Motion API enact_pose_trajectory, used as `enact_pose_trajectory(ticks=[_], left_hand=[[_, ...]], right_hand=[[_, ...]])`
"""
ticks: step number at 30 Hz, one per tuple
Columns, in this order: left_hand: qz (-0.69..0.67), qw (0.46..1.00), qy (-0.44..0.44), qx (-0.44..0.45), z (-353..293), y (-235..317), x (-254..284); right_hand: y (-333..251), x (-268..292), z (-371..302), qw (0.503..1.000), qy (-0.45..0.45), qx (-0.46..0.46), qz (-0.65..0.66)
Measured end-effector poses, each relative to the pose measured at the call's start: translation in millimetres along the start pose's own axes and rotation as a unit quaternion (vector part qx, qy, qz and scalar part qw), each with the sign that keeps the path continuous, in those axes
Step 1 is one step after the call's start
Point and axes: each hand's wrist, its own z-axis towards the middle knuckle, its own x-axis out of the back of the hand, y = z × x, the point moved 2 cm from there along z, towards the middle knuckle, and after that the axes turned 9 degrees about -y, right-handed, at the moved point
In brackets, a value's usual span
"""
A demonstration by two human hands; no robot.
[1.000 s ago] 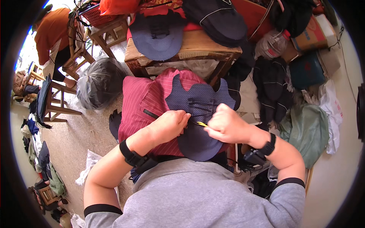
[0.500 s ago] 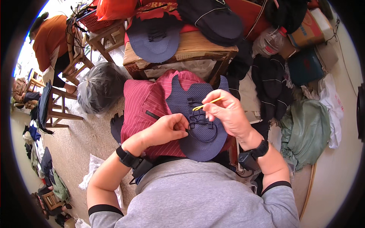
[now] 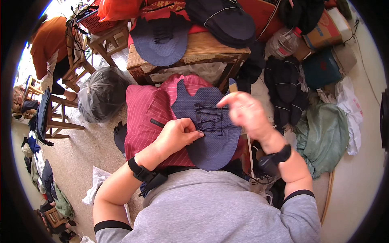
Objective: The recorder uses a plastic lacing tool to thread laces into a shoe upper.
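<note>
A navy textured shoe upper [image 3: 212, 152] lies flat over a maroon striped cushion-like bundle [image 3: 142, 107] on my lap. Black cord [image 3: 208, 118] zigzags between two rows of dark tabs in its middle. My left hand [image 3: 178, 135] is closed in a pinch at the upper's left side, by the lower left tab; its fingertips hide what exactly they grip. Over the upper's right side, my right hand [image 3: 249, 115] is blurred, its fingers curled together beside the upper right of the lacing. A tan piece [image 3: 233, 86] sticks up behind it, its kind unclear.
Beyond my lap, a wooden stool [image 3: 202, 44] bears another navy upper [image 3: 160, 44] and a tied stack of dark pieces [image 3: 223, 22]. A grey plastic sack [image 3: 103, 95] stands left. Green sacking [image 3: 324, 129] lies right. A person in orange [image 3: 50, 44] bends over at far left.
The cord's loose loop has gone, and the lacing lies straighter. My right hand has shifted right and lower; the thin yellow tool it held no longer shows clearly. My left hand stays pinched.
</note>
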Motion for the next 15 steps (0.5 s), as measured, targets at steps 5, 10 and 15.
enact_pose_trajectory(ticks=[5, 10, 15], left_hand=[[0.024, 0.999, 0.009, -0.03, 1, 1, 0], [-0.017, 0.997, -0.037, -0.071, -2, -6, 3], [0.099, 0.953, 0.231, -0.169, -13, -14, 7]], right_hand=[[-19, 67, -27, 0.981, 0.125, -0.07, 0.129], [19, 14, -31, 0.991, 0.077, -0.1, -0.037], [10, -9, -32, 0.957, 0.041, -0.108, -0.267]])
